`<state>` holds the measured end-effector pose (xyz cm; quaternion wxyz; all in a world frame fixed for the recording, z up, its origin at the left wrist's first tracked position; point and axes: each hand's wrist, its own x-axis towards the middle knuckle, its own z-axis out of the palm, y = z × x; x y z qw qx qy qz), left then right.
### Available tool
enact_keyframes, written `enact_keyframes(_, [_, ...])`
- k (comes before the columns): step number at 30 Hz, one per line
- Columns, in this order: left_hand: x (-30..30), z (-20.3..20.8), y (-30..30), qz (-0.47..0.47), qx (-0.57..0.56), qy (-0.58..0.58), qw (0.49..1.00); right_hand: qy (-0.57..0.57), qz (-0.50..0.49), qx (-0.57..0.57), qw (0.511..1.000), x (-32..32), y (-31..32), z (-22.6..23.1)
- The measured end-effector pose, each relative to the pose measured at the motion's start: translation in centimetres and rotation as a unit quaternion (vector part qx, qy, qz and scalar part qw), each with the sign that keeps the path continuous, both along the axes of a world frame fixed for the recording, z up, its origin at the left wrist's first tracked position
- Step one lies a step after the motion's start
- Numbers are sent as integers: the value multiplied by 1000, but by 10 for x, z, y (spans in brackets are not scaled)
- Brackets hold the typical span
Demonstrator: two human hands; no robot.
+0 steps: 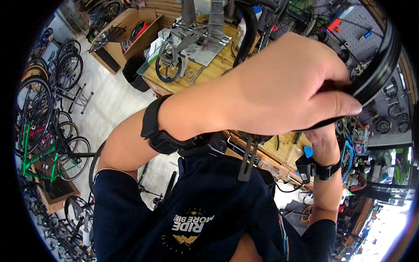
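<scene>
My left hand (301, 87) reaches across to the right with its fingers closed round a curved, glossy black band (377, 70). It looks like a bicycle tyre or rim; which of the two I cannot tell. The left thumb presses along its near side. Below and behind sits my right hand (322, 133), close to the lower stretch of the band; its fingers are hidden by the left hand. Both wrists wear black straps. A grey slotted metal bar (248, 161) hangs in front of my chest.
A wooden workbench (207, 81) carries a metal stand (216, 30) and a black handwheel (168, 65). Tools hang on a grey pegboard (366, 19) at the far right. Several bicycles (39, 148) line the left side, and an open wooden box (142, 32) stands at the back left.
</scene>
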<state>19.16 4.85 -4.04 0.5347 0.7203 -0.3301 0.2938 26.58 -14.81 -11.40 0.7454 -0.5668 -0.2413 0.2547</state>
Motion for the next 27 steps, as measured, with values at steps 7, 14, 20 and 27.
enact_keyframes(7, [-1, -5, -1, -15, -41, -28, 999, -61, -154, -47, 985, 35, -27, -8])
enact_keyframes(14, [0, -2, 12, -115, -1, 77, 990, -12, -37, -89, 995, 39, -34, -20])
enact_keyframes(20, [44, -65, 43, 35, -134, 201, 970, 99, -50, -174, 979, 23, 8, -28])
enact_keyframes(27, [59, -122, 38, -40, 32, 386, 921, 68, -23, -259, 963, 18, 17, -30])
